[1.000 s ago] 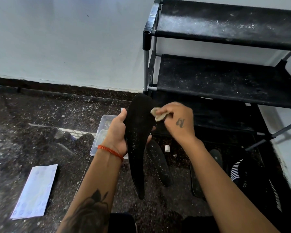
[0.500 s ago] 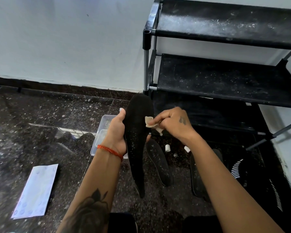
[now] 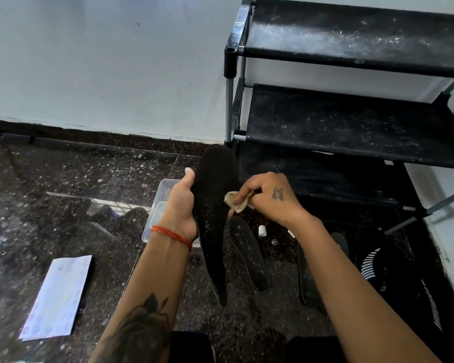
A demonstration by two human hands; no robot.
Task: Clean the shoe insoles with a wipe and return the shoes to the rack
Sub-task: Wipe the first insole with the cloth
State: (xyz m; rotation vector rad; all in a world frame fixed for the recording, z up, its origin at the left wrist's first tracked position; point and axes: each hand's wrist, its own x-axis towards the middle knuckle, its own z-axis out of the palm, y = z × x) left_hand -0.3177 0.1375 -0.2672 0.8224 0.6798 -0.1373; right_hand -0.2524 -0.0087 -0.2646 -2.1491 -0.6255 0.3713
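Note:
A long black insole [image 3: 212, 213], speckled with white dust, stands upright in front of me. My left hand [image 3: 182, 205] grips its left edge near the middle, thumb on the front. My right hand [image 3: 269, 199] pinches a crumpled, soiled wipe [image 3: 237, 200] against the insole's right edge. Two more black insoles lie on the floor: one [image 3: 248, 251] just right of the held one, another [image 3: 308, 279] partly hidden under my right forearm. Black shoes with white stripes [image 3: 393, 279] sit at the lower right beside the black shoe rack [image 3: 351, 121].
A clear plastic container [image 3: 157, 205] sits on the dark speckled floor behind my left hand. A white wipe packet [image 3: 58, 297] lies at lower left. A small white cap [image 3: 262, 230] and a tiny round piece lie near the insoles. The wall runs along the back.
My right hand with the wipe has moved down the insole's right edge, from near the top toward the middle. The left hand and insole have stayed almost still.

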